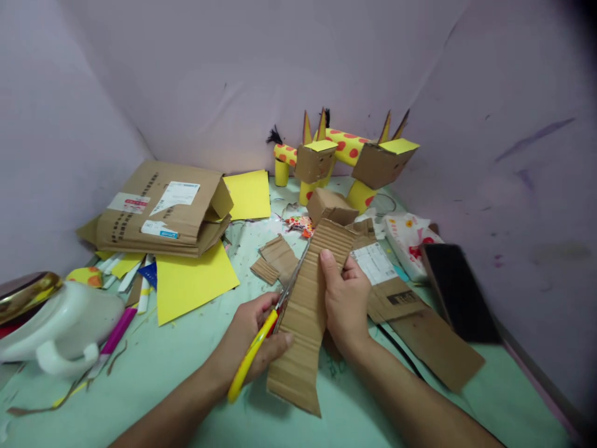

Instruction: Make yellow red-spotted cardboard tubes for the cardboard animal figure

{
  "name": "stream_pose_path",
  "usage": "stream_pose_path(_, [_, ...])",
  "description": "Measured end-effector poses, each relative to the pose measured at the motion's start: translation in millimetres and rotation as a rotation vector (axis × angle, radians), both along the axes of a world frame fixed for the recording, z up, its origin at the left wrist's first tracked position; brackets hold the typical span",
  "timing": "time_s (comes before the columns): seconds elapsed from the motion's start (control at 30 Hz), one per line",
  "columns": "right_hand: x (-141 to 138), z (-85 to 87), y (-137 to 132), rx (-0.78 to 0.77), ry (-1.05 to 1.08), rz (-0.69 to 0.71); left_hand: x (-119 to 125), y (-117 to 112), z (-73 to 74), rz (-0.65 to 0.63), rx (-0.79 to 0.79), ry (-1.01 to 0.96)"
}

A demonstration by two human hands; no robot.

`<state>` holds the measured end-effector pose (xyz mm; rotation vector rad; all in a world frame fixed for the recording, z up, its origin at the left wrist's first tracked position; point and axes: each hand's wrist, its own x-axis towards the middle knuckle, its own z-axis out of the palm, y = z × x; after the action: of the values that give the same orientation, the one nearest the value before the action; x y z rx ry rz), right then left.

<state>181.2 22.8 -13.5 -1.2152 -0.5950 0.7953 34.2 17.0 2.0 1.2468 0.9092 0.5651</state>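
Observation:
My left hand [254,336] is closed on scissors [254,354] with yellow handles and metal blades. The blades lie along the left edge of a long strip of corrugated cardboard [305,317], and my left thumb touches its lower part. Gripping the strip's right side near the upper half is my right hand [345,298], thumb on top and fingers behind. The strip slants away from me, held above the table. Small cardboard scraps [278,258] lie just left of the blades.
Two cardboard-headed giraffe figures [321,165] stand at the back. A cardboard box [158,205] and yellow paper [196,280] are on the left, near a white mug [79,311]. On the right are a phone [459,292], a tissue pack [410,239] and flat cardboard [433,336].

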Motion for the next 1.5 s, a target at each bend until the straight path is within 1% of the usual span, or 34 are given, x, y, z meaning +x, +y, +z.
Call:
stream_pose_path(0.07, [0.3,-0.8,1.8,-0.009,-0.002,-0.03,1.2,-1.7,-3.1,0.014,0.019,-0.006])
stream_pose_path(0.13, [-1.0,-2.9,2.5,-0.014,0.043,-0.01,2.3,-2.6,-5.2,0.058,0.035,0.006])
stream_pose_path(0.27, [-9.0,-9.0,-1.6,-0.006,0.197,0.158,3.8,-1.0,-2.0,0.179,0.043,0.094])
stream_pose_path(0.33, [-14.0,-10.7,-6.0,-0.067,0.159,0.237,4.0,0.6,0.7,0.229,0.082,0.141])
stream_pose_path(0.4, [-17.5,-10.4,-10.1,-0.136,0.08,0.262,4.3,1.3,1.8,0.251,0.105,0.144])
stream_pose_path(0.47, [-18.5,-8.8,-12.6,-0.143,0.0,0.221,4.8,0.5,1.2,0.218,0.066,0.083])
stream_pose_path(0.53, [-17.6,-7.1,-13.4,-0.112,-0.064,0.176,5.3,-1.5,-0.4,0.158,0.017,0.008])
stream_pose_path(0.6, [-16.3,-6.1,-13.3,-0.09,-0.107,0.162,5.1,-3.5,-2.1,0.13,-0.001,-0.031])
stream_pose_path(0.73, [-15.1,-5.2,-13.5,-0.09,-0.064,0.19,2.9,-4.1,-5.4,0.106,0.012,-0.054])
stream_pose_path(0.8, [-14.8,-5.0,-13.7,-0.081,-0.054,0.169,1.9,-2.8,-6.8,0.08,0.017,-0.074])
stream_pose_path(0.9, [-14.0,-6.4,-13.0,-0.062,-0.062,0.111,1.4,-1.6,-8.0,0.027,-0.038,-0.117])
stream_pose_path(0.97, [-13.6,-8.5,-11.9,-0.065,-0.011,0.119,1.5,-1.8,-7.9,0.002,-0.062,-0.127])
stream_pose_path(1.07, [-13.1,-11.7,-10.3,-0.09,0.107,0.18,1.4,-2.9,-7.6,0.023,0.0,-0.089])
stream_pose_path(1.17, [-12.2,-12.6,-9.2,-0.089,0.159,0.185,0.0,-3.4,-10.6,0.047,0.046,-0.052])
stream_pose_path(1.33, [-10.3,-10.9,-8.7,-0.076,0.17,0.171,-4.2,-3.3,-19.0,-0.061,-0.056,-0.089])
stream_pose_path(1.5, [-11.8,-10.8,-9.1,-0.094,0.191,0.223,-5.2,-5.4,-19.8,-0.035,0.042,-0.094])
